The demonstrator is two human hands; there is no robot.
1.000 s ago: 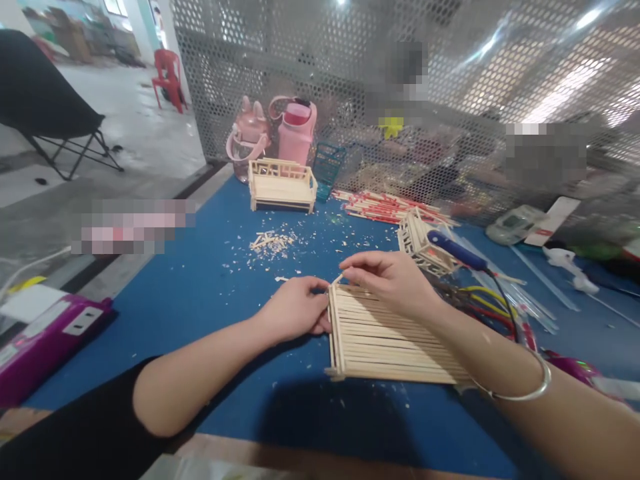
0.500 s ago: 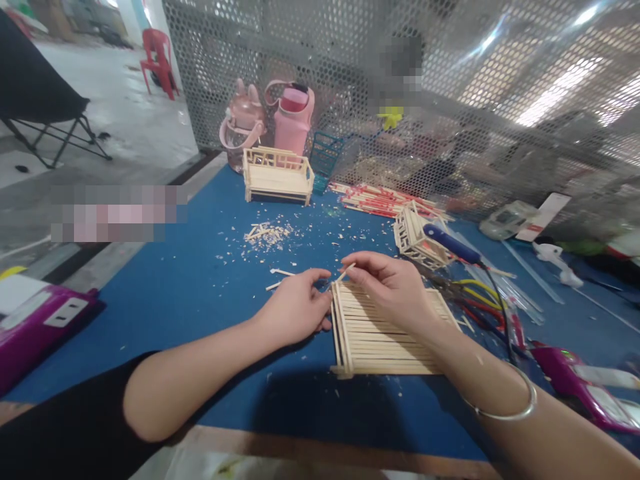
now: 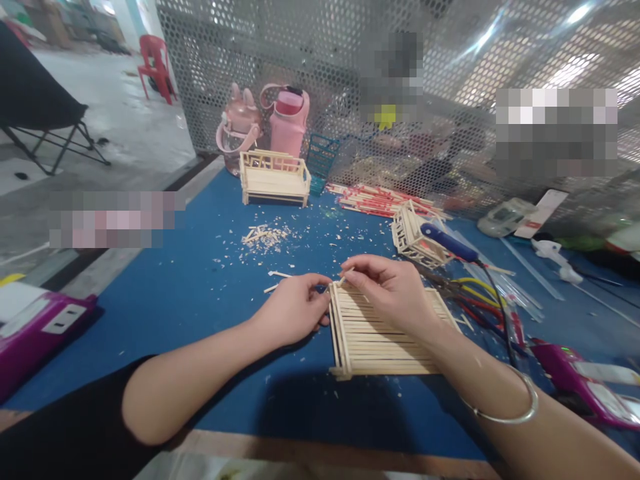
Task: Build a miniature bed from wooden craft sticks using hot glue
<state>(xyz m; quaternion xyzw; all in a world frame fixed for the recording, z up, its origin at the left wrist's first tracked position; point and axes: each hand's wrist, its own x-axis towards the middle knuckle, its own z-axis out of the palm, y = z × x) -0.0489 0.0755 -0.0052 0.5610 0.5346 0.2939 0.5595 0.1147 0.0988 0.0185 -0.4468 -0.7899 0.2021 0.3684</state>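
Observation:
A flat panel of thin wooden sticks (image 3: 390, 340), laid side by side with a raised double rail at its left edge, lies on the blue table. My left hand (image 3: 295, 307) is at the panel's far left corner, thumb and forefinger closed on the rail's end. Between the thumb and fingers of my right hand (image 3: 390, 287) is a short wooden stick (image 3: 346, 275), its lower end at that same corner. My right wrist and palm pass over the panel and hide part of it. Small stick pieces (image 3: 279, 273) lie just beyond my left hand.
A miniature wooden bench (image 3: 275, 180) stands at the back before pink bottles (image 3: 289, 127). Stick scraps (image 3: 263, 235) lie mid-table. To the right are a small stick frame (image 3: 417, 237), a blue-handled corded tool (image 3: 450, 242), yellow-handled pliers (image 3: 475, 290) and a purple power strip (image 3: 580, 387).
The short stick in my right hand has come slightly lower and tilted at the panel's corner. My left fingers have drawn a little closer together there. The camera view has shifted slightly.

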